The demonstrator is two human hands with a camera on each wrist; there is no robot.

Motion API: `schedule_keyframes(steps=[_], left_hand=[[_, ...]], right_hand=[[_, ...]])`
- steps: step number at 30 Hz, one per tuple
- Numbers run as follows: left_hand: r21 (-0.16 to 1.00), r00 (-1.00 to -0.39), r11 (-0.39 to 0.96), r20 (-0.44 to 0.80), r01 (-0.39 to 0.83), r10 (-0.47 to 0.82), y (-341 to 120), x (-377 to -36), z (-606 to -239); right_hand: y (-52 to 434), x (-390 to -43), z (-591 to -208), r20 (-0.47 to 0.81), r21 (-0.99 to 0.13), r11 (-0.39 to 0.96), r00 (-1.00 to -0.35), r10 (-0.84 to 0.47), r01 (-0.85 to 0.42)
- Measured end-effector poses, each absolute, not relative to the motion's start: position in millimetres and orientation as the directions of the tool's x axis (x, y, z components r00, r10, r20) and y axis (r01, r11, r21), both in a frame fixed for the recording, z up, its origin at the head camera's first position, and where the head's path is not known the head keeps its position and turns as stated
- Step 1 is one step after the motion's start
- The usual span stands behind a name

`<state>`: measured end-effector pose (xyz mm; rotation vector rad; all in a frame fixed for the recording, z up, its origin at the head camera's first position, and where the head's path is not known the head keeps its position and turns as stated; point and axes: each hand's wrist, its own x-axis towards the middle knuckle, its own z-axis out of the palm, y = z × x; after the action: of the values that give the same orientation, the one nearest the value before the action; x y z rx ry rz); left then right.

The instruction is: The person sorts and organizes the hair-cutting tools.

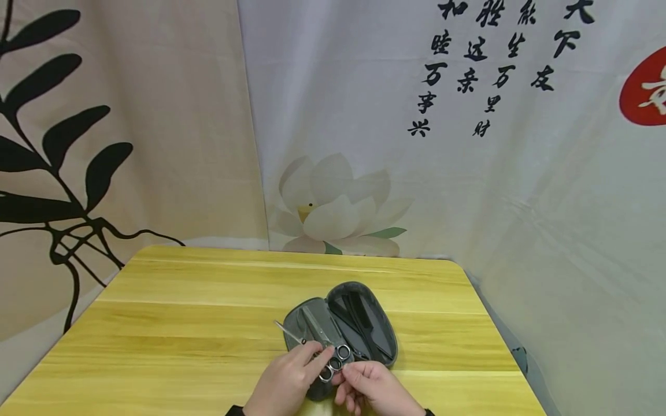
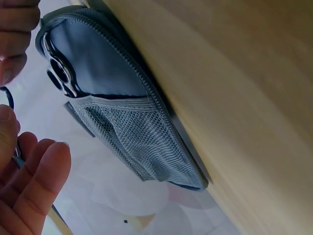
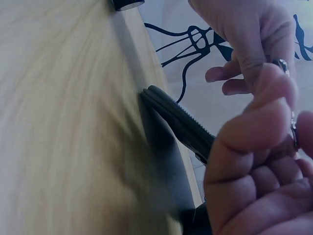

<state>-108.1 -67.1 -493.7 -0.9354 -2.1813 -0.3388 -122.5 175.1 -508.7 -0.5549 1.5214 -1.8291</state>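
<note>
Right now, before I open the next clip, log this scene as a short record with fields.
Left hand: holds a pair of scissors, its fingers across them
Right hand: pinches the scissors near the rings
Case: grey, unzipped and lying open beneath the hands
Case contents: second scissors' rings above a mesh pocket; black comb-like item in the other half
Surface: yellow wooden table
Background: printed cloth

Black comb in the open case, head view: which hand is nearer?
Right: the right hand is just below the black comb; the left hand is farther off, to its lower left.
</note>
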Motion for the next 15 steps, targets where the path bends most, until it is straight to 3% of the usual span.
schedule_keyframes(steps=[3, 8, 15], left_hand=[[-0.056, -0.449, 0.692, 0.723, 0.719, 0.525, -65.8, -108.6, -495.1], [-0.049, -0.461, 0.695, 0.714, 0.717, 0.526, -66.8, -107.4, -494.1], [-0.028, -0.557, 0.771, 0.674, 0.636, 0.484, -75.2, -104.7, -485.6]], right_hand=[[174.2, -123.3, -511.2, -0.065, -0.976, -0.101, -0.702, -0.709, 0.193], [172.9, -123.3, -511.9, -0.051, -0.979, -0.111, -0.732, -0.679, 0.172], [171.9, -125.8, -512.1, -0.059, -0.986, -0.089, -0.803, -0.593, 0.138]])
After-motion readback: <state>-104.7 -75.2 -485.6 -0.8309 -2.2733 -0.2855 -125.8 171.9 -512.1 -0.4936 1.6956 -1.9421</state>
